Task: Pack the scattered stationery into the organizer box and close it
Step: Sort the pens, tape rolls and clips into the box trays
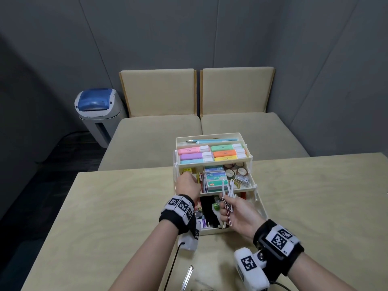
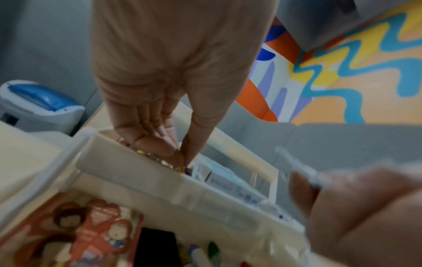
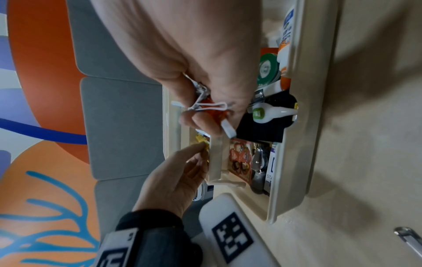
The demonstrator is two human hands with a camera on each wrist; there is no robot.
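Cream plastic, the organizer box stands open on the table (tiers fanned out). Her left hand pinches something small in the middle tray; her right hand grips white clips above the bottom compartment.

Both bare forearms reach up from the bottom of the head view, each wrist wrapped in a black band. The left hand, just left of frame centre, points palm down with fingertips pinched together. The right hand, lower and right of centre, curls its fingers around thin white clips.
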